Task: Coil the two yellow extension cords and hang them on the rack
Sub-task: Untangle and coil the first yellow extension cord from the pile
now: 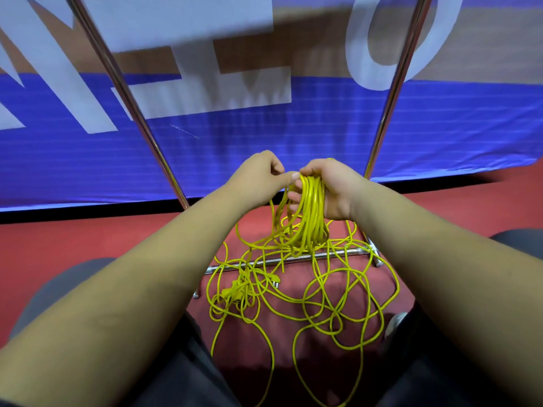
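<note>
The right hand (330,190) was clenched around a coiled bundle (312,198) of yellow cord, held up in front of the rack (395,86); the loops passed through the palm, with the fingers (293,197) wrapped round them from the far side so that the fingertips showed on the left of the strands and the thumb lay over the top; below the fist the loops hung down together, their lower ends reaching the rack's base bar (282,260); the left hand (260,171) sat just beside the right, knuckles up and fingers curled in, its thumb (289,177) stretched across to the crown of the bundle and pinching there against the right hand's fingertips; which single strand it nipped was too small to tell; the rest of the cord lay as a loose tangle (338,306) on the red floor (88,236), spread between the person's knees and looped over the base bar; within that tangle a yellow plug (272,279) lay near a yellow socket block (232,292) to the left; the two cords could not be told apart in the heap; behind the rack's two chrome uprights stood a blue banner (264,136) with large white letters; dark trouser legs (164,371) filled the lower edge
</note>
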`<control>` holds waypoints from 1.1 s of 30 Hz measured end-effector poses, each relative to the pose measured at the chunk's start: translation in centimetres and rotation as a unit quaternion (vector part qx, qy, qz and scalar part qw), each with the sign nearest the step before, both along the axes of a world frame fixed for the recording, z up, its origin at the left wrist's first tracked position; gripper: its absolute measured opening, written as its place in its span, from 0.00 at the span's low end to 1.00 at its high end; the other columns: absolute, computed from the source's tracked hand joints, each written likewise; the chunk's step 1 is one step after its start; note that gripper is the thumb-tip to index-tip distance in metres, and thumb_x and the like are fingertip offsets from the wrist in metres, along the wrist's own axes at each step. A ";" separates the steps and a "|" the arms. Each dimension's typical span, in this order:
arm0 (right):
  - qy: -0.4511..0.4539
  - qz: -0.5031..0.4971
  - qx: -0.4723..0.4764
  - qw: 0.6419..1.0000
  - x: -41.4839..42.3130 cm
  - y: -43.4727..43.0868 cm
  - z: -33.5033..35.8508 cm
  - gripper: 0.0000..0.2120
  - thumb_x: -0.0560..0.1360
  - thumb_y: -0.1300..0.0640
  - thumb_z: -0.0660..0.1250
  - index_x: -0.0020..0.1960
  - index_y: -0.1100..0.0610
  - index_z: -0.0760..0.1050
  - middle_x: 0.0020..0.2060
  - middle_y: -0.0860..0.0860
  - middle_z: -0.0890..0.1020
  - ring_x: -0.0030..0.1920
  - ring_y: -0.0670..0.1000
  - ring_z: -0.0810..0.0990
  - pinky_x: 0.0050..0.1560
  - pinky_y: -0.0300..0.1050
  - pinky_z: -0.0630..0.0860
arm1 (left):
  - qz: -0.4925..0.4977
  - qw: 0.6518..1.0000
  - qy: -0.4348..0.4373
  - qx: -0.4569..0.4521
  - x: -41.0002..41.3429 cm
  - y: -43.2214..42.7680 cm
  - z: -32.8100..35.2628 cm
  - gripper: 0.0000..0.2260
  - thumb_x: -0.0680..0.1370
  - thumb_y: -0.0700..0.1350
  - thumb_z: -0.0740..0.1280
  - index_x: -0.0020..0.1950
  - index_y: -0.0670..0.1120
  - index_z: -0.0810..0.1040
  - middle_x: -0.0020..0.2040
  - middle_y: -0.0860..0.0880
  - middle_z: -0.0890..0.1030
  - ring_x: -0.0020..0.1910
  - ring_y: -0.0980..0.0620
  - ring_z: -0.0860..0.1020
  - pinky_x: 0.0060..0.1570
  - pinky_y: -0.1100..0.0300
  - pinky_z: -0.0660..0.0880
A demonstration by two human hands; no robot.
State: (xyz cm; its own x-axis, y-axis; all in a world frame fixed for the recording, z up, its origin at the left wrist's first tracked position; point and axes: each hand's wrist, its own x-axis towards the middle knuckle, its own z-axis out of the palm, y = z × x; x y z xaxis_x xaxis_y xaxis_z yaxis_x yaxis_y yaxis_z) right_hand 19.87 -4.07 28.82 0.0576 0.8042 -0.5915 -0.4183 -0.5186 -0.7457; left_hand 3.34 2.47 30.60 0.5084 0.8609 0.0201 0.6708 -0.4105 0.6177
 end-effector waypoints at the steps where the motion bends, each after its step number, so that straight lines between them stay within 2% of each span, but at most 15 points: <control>1: 0.003 -0.007 0.007 1.000 0.0 0.2 0.1 0.11 0.82 0.55 0.64 0.45 0.59 0.79 0.33 0.51 0.80 0.37 0.54 0.86 0.55 0.59 0.83 | 0.018 1.000 0.021 0.009 0.1 -0.1 -0.2 0.14 0.78 0.56 0.72 0.49 0.46 0.77 0.42 0.51 0.78 0.39 0.54 0.75 0.35 0.58 0.68; 3: -0.005 -0.013 0.020 1.000 -0.1 0.4 0.2 0.10 0.81 0.55 0.67 0.42 0.57 0.77 0.31 0.50 0.78 0.33 0.51 0.83 0.53 0.58 0.84 | 0.045 0.997 0.069 0.010 0.1 0.1 -0.6 0.09 0.80 0.51 0.69 0.50 0.45 0.77 0.45 0.48 0.80 0.42 0.49 0.79 0.35 0.56 0.69; 4: -0.011 -0.015 0.023 1.000 -0.2 0.5 0.2 0.11 0.81 0.56 0.68 0.41 0.57 0.76 0.30 0.50 0.77 0.32 0.50 0.82 0.51 0.57 0.84 | 0.038 0.995 0.090 -0.025 -0.1 0.4 -0.8 0.05 0.80 0.45 0.66 0.51 0.44 0.77 0.48 0.45 0.82 0.46 0.46 0.81 0.39 0.56 0.73; 6: -0.020 -0.026 0.025 0.999 -0.2 0.6 0.0 0.13 0.82 0.57 0.68 0.39 0.57 0.74 0.27 0.49 0.76 0.29 0.49 0.81 0.46 0.55 0.84 | -0.034 0.983 0.105 -0.148 -0.5 0.2 -1.1 0.08 0.80 0.36 0.62 0.52 0.45 0.79 0.52 0.42 0.85 0.52 0.44 0.84 0.46 0.55 0.77; 8: -0.024 -0.044 0.030 0.998 -0.1 0.7 -0.2 0.14 0.82 0.57 0.68 0.39 0.57 0.74 0.27 0.49 0.76 0.28 0.48 0.81 0.41 0.53 0.84 | -0.133 0.955 0.160 -0.210 -1.1 0.1 -1.4 0.10 0.79 0.35 0.65 0.53 0.48 0.81 0.53 0.47 0.86 0.54 0.49 0.84 0.51 0.58 0.78; 10: -0.024 -0.065 0.038 0.997 0.0 0.9 -0.3 0.12 0.82 0.56 0.69 0.41 0.58 0.76 0.28 0.49 0.77 0.29 0.48 0.82 0.38 0.51 0.84 | -0.186 0.944 0.211 -0.171 -1.4 0.1 -2.1 0.08 0.78 0.40 0.72 0.54 0.51 0.82 0.51 0.51 0.86 0.52 0.51 0.83 0.55 0.56 0.79; 12: -0.023 -0.084 0.046 0.995 0.0 1.0 -0.2 0.10 0.82 0.55 0.70 0.43 0.59 0.78 0.29 0.49 0.79 0.30 0.48 0.83 0.35 0.49 0.84 | -0.174 0.954 0.186 -0.158 -1.3 0.0 -2.5 0.04 0.78 0.45 0.75 0.51 0.50 0.82 0.45 0.52 0.86 0.44 0.52 0.82 0.50 0.57 0.79; 15: -0.021 -0.108 0.060 0.992 -0.2 1.1 0.0 0.10 0.82 0.54 0.70 0.48 0.60 0.79 0.33 0.51 0.83 0.31 0.48 0.84 0.35 0.47 0.85 | -0.158 0.970 0.144 -0.116 -1.0 -0.2 -2.4 0.04 0.79 0.47 0.73 0.49 0.47 0.84 0.38 0.54 0.84 0.33 0.61 0.78 0.40 0.62 0.74; 17: -0.015 -0.125 0.068 0.990 -0.2 1.2 0.0 0.11 0.82 0.52 0.71 0.55 0.60 0.79 0.36 0.52 0.86 0.32 0.49 0.86 0.35 0.47 0.85 | -0.148 0.977 0.119 -0.095 -1.0 -0.4 -2.3 0.04 0.80 0.47 0.73 0.48 0.46 0.84 0.39 0.52 0.85 0.34 0.61 0.78 0.41 0.62 0.72; 20: -0.002 -0.138 0.067 0.988 -0.3 1.1 0.1 0.16 0.80 0.50 0.72 0.62 0.60 0.79 0.39 0.53 0.87 0.36 0.51 0.87 0.37 0.48 0.84 | -0.124 0.985 0.049 -0.106 -1.2 -0.4 -2.1 0.04 0.79 0.47 0.74 0.47 0.47 0.85 0.39 0.49 0.86 0.38 0.56 0.82 0.47 0.58 0.78; 23: -0.008 -0.118 0.061 0.991 -0.4 0.7 0.1 0.11 0.80 0.51 0.73 0.56 0.59 0.80 0.36 0.51 0.85 0.36 0.51 0.86 0.39 0.49 0.84 | -0.100 0.985 -0.035 -0.138 -0.9 -1.2 -1.6 0.03 0.77 0.43 0.76 0.47 0.44 0.85 0.38 0.46 0.87 0.38 0.53 0.84 0.48 0.55 0.82; 26: -0.019 -0.116 0.065 0.991 -0.5 0.7 0.0 0.06 0.82 0.56 0.70 0.49 0.58 0.78 0.32 0.51 0.83 0.30 0.50 0.84 0.36 0.48 0.83 | -0.089 0.980 -0.068 -0.166 -0.6 -1.7 -1.3 0.07 0.78 0.41 0.75 0.49 0.38 0.82 0.37 0.47 0.86 0.37 0.52 0.85 0.41 0.59 0.81; 29: -0.012 -0.114 0.075 0.991 -0.5 0.7 0.3 0.08 0.83 0.57 0.68 0.45 0.57 0.76 0.28 0.49 0.79 0.26 0.49 0.78 0.31 0.44 0.81 | -0.086 0.972 -0.011 -0.220 -1.3 -0.5 -1.6 0.13 0.83 0.49 0.69 0.50 0.38 0.80 0.45 0.44 0.87 0.43 0.50 0.86 0.44 0.55 0.82; 31: -0.014 -0.107 0.080 0.991 -0.5 0.6 0.7 0.10 0.82 0.56 0.67 0.42 0.56 0.75 0.27 0.48 0.77 0.25 0.48 0.75 0.30 0.41 0.78 | -0.058 0.977 0.091 -0.183 -2.2 1.1 -2.5 0.15 0.83 0.52 0.68 0.51 0.39 0.79 0.48 0.40 0.86 0.46 0.42 0.86 0.48 0.47 0.83; 33: -0.005 -0.099 0.085 0.991 -0.4 0.4 1.2 0.12 0.82 0.56 0.67 0.40 0.55 0.74 0.27 0.47 0.74 0.24 0.46 0.72 0.29 0.39 0.75 | -0.018 0.973 0.197 -0.117 -3.1 2.0 -3.4 0.17 0.81 0.53 0.70 0.59 0.41 0.75 0.48 0.39 0.85 0.40 0.40 0.84 0.48 0.44 0.83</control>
State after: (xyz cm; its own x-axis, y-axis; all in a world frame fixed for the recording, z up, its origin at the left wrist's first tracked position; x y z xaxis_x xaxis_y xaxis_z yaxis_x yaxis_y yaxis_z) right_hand 19.46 -3.70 30.01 0.2294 0.8646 -0.4470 -0.4906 -0.2939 -0.8203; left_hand 0.24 4.47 27.16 0.4677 0.7999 -0.3762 0.8618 -0.3182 0.3950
